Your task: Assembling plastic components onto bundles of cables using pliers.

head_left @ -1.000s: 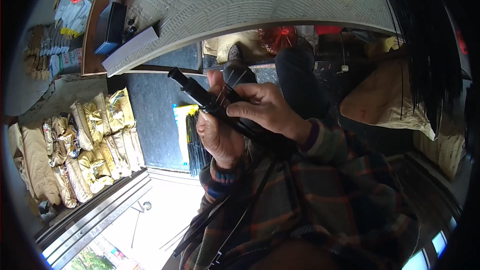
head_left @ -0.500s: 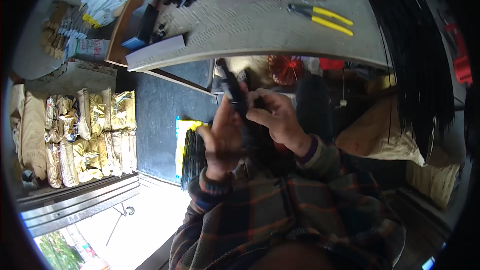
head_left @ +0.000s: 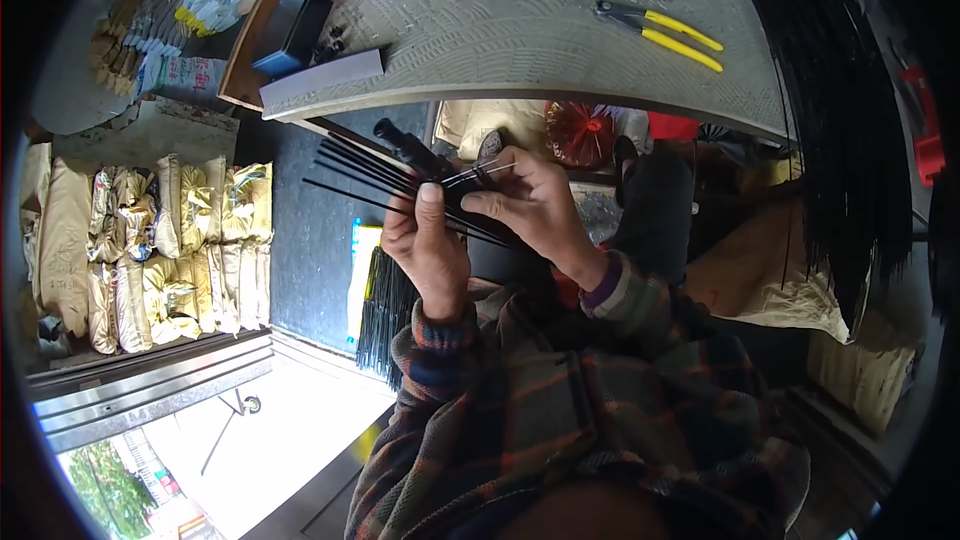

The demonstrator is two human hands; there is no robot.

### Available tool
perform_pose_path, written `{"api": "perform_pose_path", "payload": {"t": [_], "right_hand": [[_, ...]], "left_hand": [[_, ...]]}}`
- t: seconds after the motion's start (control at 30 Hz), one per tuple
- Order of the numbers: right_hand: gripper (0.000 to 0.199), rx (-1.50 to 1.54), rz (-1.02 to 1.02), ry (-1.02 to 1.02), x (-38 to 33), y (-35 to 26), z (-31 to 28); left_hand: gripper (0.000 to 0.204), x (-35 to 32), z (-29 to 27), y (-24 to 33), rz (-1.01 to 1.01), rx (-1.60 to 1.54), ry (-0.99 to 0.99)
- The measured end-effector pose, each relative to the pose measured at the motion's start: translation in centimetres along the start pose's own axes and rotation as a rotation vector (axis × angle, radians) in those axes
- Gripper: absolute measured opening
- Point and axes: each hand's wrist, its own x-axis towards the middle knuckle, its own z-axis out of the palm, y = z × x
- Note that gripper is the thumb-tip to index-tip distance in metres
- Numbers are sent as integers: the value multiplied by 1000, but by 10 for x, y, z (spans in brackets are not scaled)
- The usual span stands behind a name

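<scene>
- Thin straight black rods (head_left: 370, 163) fan out past the left hand (head_left: 430, 250), which pinches them under its thumb; to my eye, an easing thumb could let some slide loose
- The stepped black cylinder (head_left: 408, 147) tilts just beside them, near both hands; uneven support could twist it
- The right hand (head_left: 540, 210) curls by fine pale strands (head_left: 460, 178) that could snag its fingertips; whether it grips them, I cannot tell
</scene>
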Motion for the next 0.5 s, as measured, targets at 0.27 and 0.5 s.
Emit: {"api": "perform_pose_path", "payload": {"t": [0.27, 0.5], "right_hand": [[20, -703, -445, 2, 0, 5, 15], [24, -628, -511, 62, 3, 12, 26]], "left_hand": [[21, -4, -14, 10, 47, 54, 118], [21, -7, -13, 13, 72, 83, 103]]}}
